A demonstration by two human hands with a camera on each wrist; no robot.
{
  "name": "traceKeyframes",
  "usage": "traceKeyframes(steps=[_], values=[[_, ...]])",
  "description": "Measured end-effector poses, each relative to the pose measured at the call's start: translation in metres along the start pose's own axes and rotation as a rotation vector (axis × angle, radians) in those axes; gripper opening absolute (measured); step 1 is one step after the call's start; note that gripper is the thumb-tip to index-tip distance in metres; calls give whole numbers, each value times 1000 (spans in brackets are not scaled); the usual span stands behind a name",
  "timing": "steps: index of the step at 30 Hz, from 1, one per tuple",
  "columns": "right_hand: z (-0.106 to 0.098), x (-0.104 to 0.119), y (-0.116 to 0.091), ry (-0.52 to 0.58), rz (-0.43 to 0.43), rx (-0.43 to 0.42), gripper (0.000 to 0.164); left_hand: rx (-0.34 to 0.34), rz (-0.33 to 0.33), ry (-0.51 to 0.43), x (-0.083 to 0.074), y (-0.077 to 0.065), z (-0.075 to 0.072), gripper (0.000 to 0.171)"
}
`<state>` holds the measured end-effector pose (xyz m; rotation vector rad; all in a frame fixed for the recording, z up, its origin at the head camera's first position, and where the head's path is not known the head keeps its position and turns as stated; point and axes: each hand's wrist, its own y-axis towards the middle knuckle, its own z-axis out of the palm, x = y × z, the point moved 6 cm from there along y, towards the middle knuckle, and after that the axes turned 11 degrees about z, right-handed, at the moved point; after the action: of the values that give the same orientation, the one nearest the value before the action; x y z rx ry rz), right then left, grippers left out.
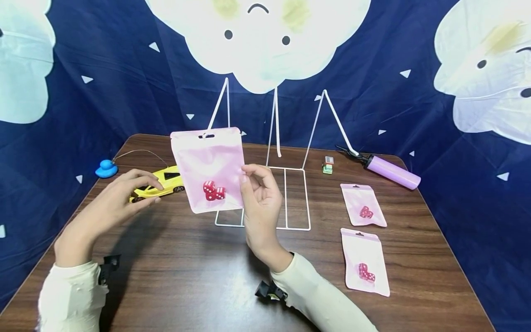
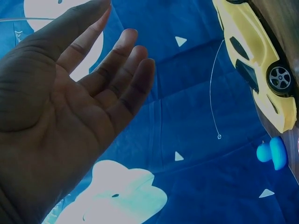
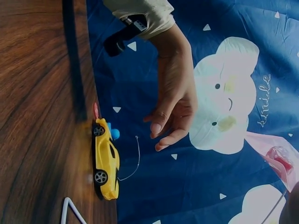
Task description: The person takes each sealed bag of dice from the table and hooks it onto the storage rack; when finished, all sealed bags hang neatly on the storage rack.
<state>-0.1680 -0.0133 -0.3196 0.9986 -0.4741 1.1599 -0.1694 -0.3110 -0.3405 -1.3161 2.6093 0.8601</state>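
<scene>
My right hand [image 1: 264, 203] pinches the right edge of a pink zip bag [image 1: 207, 161] between thumb and fingers. Red dice [image 1: 210, 195] show at the bottom of this bag, which hangs upright above the table. Behind it stands a white wire rack [image 1: 285, 198] with upright arms. The tip of its left arm meets the bag's hanging hole; whether it passes through I cannot tell. To the left of the bag, my left hand [image 1: 120, 196] hovers with loosely bent fingers, holding nothing. In the left wrist view that hand [image 2: 70, 93] shows its bare palm.
On the right lie two more pink bags, one farther back [image 1: 361, 196] and one nearer [image 1: 362, 249]. A yellow toy car [image 1: 168, 180] and a blue duck [image 1: 106, 168] are at left. Behind right are a small green toy [image 1: 327, 166] and a purple pump [image 1: 392, 171].
</scene>
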Motion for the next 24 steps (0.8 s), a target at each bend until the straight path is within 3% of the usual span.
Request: traceKeyframes(steps=[8, 16, 24], values=[[-2, -4, 4, -4, 58, -5, 25, 21, -12, -5, -2, 2, 1, 31], [-12, -9, 9, -31, 63, -40, 22, 43, -23, -1, -1, -1, 5, 30], [-18, -7, 13, -115, -10, -37, 24, 31, -8, 8, -2, 1, 5, 31]])
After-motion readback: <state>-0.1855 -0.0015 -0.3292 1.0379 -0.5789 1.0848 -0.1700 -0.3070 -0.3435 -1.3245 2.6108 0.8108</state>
